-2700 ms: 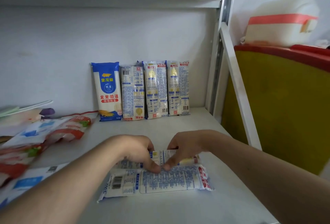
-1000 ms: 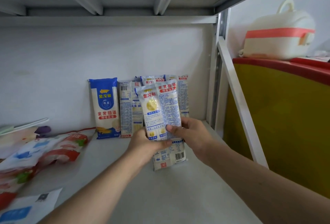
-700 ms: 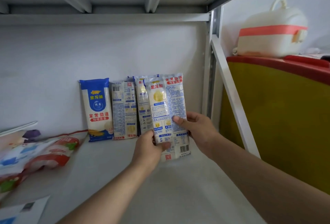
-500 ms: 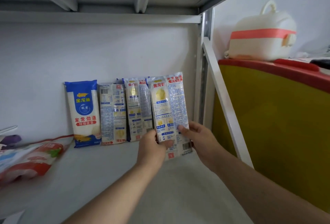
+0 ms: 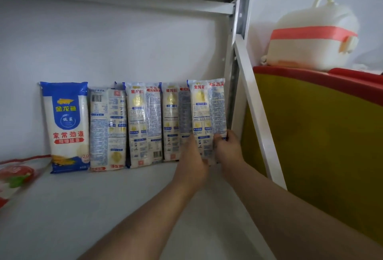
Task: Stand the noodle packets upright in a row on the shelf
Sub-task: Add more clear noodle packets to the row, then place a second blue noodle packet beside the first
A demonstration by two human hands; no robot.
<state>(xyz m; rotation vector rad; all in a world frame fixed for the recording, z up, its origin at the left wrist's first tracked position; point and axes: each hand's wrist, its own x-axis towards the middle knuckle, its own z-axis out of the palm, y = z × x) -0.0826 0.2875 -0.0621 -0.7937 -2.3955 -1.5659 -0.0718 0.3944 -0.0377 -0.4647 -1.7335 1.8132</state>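
Observation:
Several noodle packets stand upright in a row against the back wall of the white shelf (image 5: 87,208). The leftmost is a blue-and-white packet (image 5: 66,127); beside it stand pale packets (image 5: 108,129) (image 5: 144,125) (image 5: 175,118). At the right end, both my hands hold another pale noodle packet (image 5: 208,110) upright against the wall, next to the shelf post. My left hand (image 5: 191,162) grips its lower left edge and my right hand (image 5: 227,147) grips its lower right edge. The packet's bottom is hidden behind my hands.
A red-and-white packet (image 5: 17,174) lies flat at the shelf's left edge. The white metal post (image 5: 236,73) and a slanted brace (image 5: 259,110) bound the shelf on the right. Beyond them stands a yellow and red panel (image 5: 321,145) with a white and red container (image 5: 310,41) on top.
I picked a packet up from the shelf floor with both hands, turned it upright and carried it back and right. It now stands at the right end of the row.

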